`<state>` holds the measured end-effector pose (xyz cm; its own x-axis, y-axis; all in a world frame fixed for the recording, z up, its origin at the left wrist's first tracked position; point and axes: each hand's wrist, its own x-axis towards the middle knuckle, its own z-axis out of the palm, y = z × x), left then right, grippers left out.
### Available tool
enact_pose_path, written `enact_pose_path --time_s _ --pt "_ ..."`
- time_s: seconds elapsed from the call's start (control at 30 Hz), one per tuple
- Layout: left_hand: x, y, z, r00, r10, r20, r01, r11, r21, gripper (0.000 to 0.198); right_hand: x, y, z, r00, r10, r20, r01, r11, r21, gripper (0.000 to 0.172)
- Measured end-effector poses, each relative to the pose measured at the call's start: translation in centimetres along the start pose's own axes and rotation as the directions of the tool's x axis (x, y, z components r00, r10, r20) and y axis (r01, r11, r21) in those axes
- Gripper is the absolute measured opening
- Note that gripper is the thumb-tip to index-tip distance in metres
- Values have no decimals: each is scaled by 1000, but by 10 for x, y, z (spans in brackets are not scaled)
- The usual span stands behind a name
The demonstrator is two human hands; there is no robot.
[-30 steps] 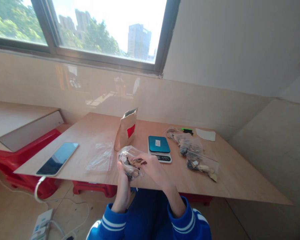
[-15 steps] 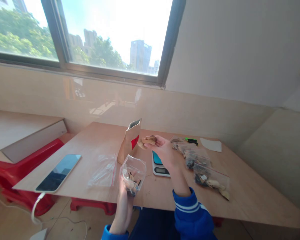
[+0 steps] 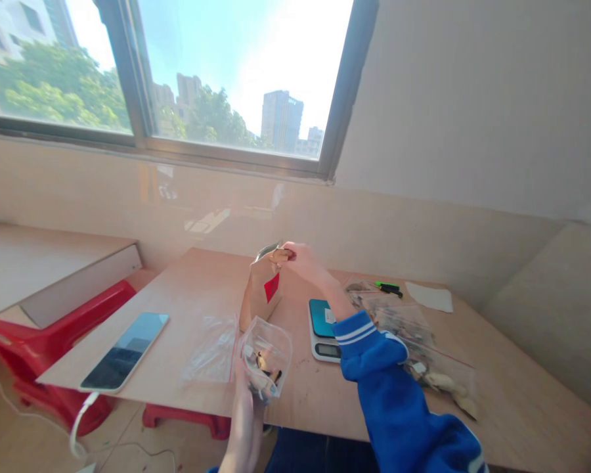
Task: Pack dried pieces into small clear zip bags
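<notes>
My left hand (image 3: pixel 249 394) holds a small clear zip bag (image 3: pixel 268 355) with a few brown and dark dried pieces in it, near the table's front edge. My right hand (image 3: pixel 300 261) is stretched out over the open top of a standing brown paper pouch (image 3: pixel 262 289) with a red label. Its fingers are pinched on brown dried pieces (image 3: pixel 280 254) right at the pouch's mouth. A blue sleeve covers that arm.
A teal-topped kitchen scale (image 3: pixel 324 328) stands right of the pouch. Several filled clear bags (image 3: pixel 414 341) lie to the right, an empty zip bag (image 3: pixel 211 348) to the left, a phone (image 3: pixel 125 351) at the left edge. A green marker (image 3: pixel 388 287) and white paper (image 3: pixel 428 297) lie behind.
My right hand took dried pieces out of the clear bag, lifted them away and carried them left to the paper pouch's mouth. The left hand kept the clear bag low.
</notes>
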<state>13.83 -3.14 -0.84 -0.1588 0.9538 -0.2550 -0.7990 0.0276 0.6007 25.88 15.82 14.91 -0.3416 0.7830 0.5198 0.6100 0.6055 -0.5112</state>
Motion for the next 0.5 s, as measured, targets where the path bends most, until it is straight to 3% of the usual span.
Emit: enact_pose_path --time_s 0.23,0.37,0.5 --pt "2 1 4 1000 11 23 -11 1000 7 56 2 13 9 989 78 -125 -45 966 254 16" --pt "11 -4 -5 997 48 -59 -45 998 48 53 8 6 0 993 16 -120 -6 996 85 11" --pt "17 -5 -11 992 80 -97 -77 996 34 51 18 -2 -4 995 -74 69 85 981 -172 25"
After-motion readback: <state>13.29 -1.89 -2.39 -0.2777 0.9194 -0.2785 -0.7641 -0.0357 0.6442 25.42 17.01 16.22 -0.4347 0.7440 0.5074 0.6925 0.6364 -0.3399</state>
